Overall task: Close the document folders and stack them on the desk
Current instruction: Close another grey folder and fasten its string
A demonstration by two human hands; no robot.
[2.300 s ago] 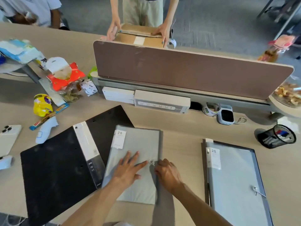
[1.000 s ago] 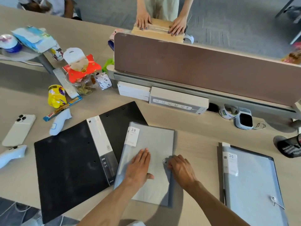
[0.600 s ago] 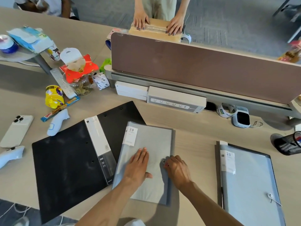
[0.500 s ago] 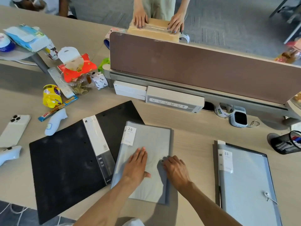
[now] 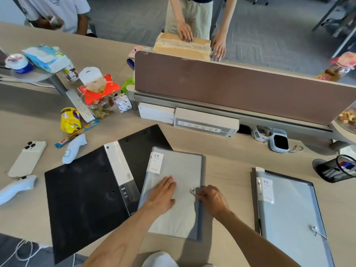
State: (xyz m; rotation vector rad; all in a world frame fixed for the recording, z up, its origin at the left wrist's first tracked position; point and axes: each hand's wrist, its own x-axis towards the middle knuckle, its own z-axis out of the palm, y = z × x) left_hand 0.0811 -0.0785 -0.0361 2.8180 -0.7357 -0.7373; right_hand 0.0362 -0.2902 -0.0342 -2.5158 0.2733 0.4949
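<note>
Grey plastic pocket folder (image 5: 179,170), thin and likely floppy, is pressed flat by left hand (image 5: 163,193); string clasp (image 5: 192,190) is pinched by right hand (image 5: 212,201).

A closed grey plastic folder (image 5: 181,170) overlaps the right half of an open black binder (image 5: 86,189) on the light wooden desk (image 5: 227,164); a second grey plastic folder (image 5: 289,214) lies well apart, right.

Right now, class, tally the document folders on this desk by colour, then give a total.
Grey folders: 2, one under the hands, one to the right
Black folder: 1, lying open
Total: 3
</note>
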